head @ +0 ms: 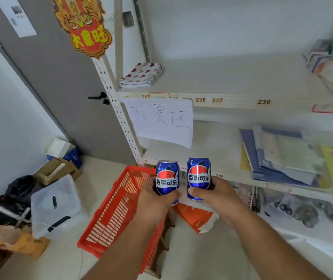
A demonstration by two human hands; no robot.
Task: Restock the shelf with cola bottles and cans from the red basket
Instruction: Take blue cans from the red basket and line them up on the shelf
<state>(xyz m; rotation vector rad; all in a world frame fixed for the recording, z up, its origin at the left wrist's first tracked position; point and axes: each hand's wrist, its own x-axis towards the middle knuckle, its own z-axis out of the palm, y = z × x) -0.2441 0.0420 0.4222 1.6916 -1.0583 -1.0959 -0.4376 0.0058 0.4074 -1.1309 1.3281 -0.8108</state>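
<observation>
Hands each grip an upright cola can, left hand [156,196] one can [167,177], right hand [215,194] another [199,176]

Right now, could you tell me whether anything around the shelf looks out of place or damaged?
Both cans look intact and upright in the hands. The one oddity: an orange bag with a ragged, torn-looking edge lies on the floor beside the red basket.

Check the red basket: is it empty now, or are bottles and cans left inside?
Cannot tell. The red basket shows only its slatted side wall; both forearms cover its inside.
</observation>
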